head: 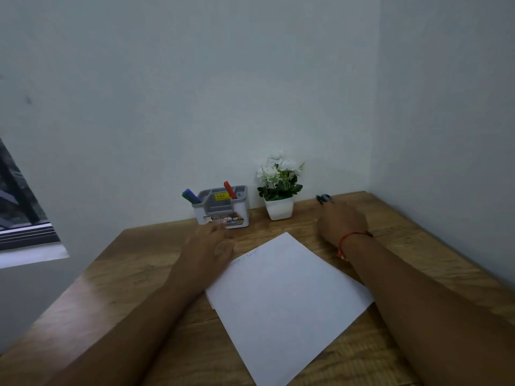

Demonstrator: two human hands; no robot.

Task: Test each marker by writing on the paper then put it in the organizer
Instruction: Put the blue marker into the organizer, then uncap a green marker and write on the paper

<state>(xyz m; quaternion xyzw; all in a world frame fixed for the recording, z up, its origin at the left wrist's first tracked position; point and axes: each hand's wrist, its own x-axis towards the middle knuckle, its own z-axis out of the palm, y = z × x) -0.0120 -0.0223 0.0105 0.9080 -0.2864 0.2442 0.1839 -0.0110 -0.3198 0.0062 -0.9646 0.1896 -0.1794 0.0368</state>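
Observation:
A white paper [287, 296] lies on the wooden desk [139, 288], with faint scribbles near its top left corner. The grey organizer [223, 206] stands by the wall; a purple marker [192, 195] and a green one lean in its left slot, and a red marker [230, 188] stands in its right. Dark markers [324, 198] lie on the desk at the back right. My right hand [341, 221] reaches toward them, its fingers just short of them; whether it touches one is blurred. My left hand [213, 242] rests at the paper's top left corner, fingers loose.
A white pot with white flowers [279, 188] stands between the organizer and the dark markers. The walls meet in a corner at the back right. A window [22, 207] is at the left.

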